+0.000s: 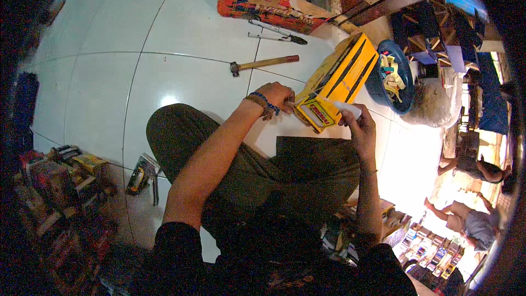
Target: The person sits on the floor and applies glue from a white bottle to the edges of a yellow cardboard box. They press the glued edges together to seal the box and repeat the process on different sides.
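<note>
A long yellow box (341, 77) with black stripes lies on the tiled floor in front of my crossed legs. Its near end carries a yellow label panel (318, 115) with red lettering and a pale area. My left hand (275, 96), with a beaded bracelet at the wrist, is closed at the box's left near corner; its fingertips meet the edge there. On the other side my right hand (360, 127) pinches a white, paper-like piece (350, 110) against or just beside the right edge of that end. How far this piece reaches behind the fingers is hidden.
Beyond my left hand lie a wooden-handled hammer (268, 64) and white-handled pliers or cutters (276, 33). An open wooden crate (274, 8) stands farther off. A blue basin (405, 96) sits right of the box. A staple gun (143, 175) and stacked goods (66, 186) are at left. People (476, 222) are at far right.
</note>
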Available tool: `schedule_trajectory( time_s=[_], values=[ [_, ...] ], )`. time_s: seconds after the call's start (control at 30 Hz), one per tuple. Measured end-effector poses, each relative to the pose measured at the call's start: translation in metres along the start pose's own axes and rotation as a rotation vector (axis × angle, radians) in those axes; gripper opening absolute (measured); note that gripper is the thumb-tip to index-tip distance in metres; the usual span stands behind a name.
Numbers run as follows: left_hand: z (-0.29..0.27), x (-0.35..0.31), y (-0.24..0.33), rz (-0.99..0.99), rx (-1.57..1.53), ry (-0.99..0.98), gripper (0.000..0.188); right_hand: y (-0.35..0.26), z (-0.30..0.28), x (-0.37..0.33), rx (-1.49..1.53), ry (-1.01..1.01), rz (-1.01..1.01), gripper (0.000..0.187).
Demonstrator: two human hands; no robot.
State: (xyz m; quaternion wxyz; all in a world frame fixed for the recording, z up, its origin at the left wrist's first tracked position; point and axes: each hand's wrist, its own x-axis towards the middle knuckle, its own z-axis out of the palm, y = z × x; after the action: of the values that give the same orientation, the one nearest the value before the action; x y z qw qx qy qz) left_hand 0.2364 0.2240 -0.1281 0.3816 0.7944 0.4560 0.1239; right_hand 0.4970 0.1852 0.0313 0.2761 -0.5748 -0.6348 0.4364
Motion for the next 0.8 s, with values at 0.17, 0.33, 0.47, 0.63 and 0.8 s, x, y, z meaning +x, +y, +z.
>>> schedule_trajectory(
  time_s=[0.17, 0.33, 0.47, 0.63, 0.8],
  values=[
    [0.0, -0.005, 0.001, -0.124, 0.042, -0.163, 0.057, -0.007, 0.012, -0.01, -0.038, -0.002, 0.062, 0.027],
    [-0.008, -0.011, 0.01, -0.13, 0.112, -0.179, 0.059, -0.007, 0.029, -0.016, -0.172, 0.092, 0.025, 0.022],
    [-0.003, -0.008, 0.008, -0.234, -0.009, -0.181, 0.058, -0.009, 0.034, -0.016, -0.313, 0.155, -0.119, 0.02],
    [0.009, -0.003, -0.001, -0.146, 0.05, -0.134, 0.059, -0.016, 0.04, -0.014, -0.429, 0.162, -0.179, 0.018],
    [0.011, -0.001, -0.002, -0.187, 0.058, -0.16, 0.056, -0.02, 0.046, -0.011, -0.467, 0.162, -0.187, 0.018]
  ],
)
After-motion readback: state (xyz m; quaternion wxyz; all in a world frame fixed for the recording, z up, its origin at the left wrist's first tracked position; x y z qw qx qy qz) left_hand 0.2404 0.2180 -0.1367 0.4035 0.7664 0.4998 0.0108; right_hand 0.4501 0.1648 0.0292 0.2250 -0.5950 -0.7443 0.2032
